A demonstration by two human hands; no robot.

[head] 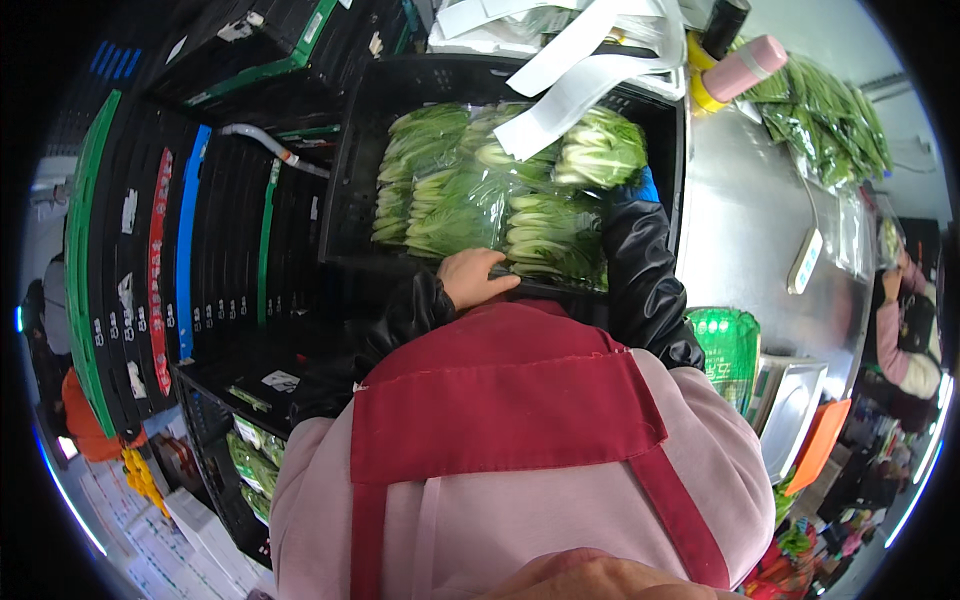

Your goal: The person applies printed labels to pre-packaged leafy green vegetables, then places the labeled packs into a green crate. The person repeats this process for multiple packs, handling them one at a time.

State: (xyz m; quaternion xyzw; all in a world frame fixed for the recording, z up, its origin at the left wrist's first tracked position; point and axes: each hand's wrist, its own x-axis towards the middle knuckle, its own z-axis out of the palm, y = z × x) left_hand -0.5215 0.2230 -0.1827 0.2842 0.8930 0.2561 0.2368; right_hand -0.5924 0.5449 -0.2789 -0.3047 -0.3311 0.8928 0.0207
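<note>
A black plastic crate point(348, 161) stands before me, filled with clear-bagged leafy greens point(457, 217) whose pale stalks mostly point left. At its near side rests my left hand point(474, 277), bare, thumb and fingers apart, by the rim and the nearest bags. My right hand point(646, 187) wears a blue glove and is mostly hidden at the right end of a bagged bunch of greens point(600, 148). That bunch sits higher than its neighbours and looks slightly blurred, held by the hand. White paper label strips point(555, 105) hang over the crate's far side.
Stacked black crates point(225, 225) crowd the left. On the right, a steel table point(739, 225) carries a pink bottle point(744, 69), bagged greens point(825, 112), a power strip point(805, 261) and a green basket point(724, 352). Another person's arm point(892, 322) shows at far right.
</note>
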